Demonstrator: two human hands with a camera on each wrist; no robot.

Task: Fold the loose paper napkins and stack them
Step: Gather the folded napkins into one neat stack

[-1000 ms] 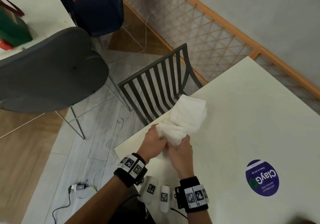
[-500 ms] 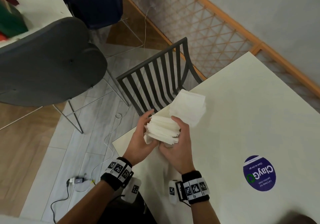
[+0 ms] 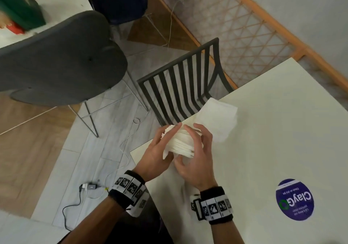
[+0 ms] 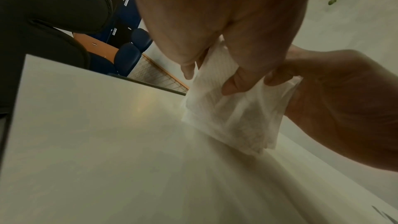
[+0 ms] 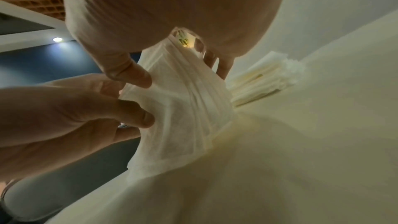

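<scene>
A bundle of white paper napkins [image 3: 181,143] is held edge-on just above the white table [image 3: 273,149], near its left edge. My left hand [image 3: 165,143] grips its left side, the thumb and a finger pinching the paper [image 4: 232,113]. My right hand [image 3: 199,145] curls over the top and right side, its thumb against the near face [image 5: 185,108]. Just beyond the hands, a stack of folded napkins [image 3: 216,120] lies flat on the table and also shows in the right wrist view [image 5: 264,81].
A dark slatted chair [image 3: 184,85] stands against the table's left edge, with a grey round-backed chair [image 3: 62,61] further left. A purple round sticker [image 3: 294,199] lies on the table to the right. Cables and a charger [image 3: 88,187] lie on the floor.
The bundle was bunched between my fists a second ago. It now stands squared between both hands with its layered edges showing, still beside the folded stack.
</scene>
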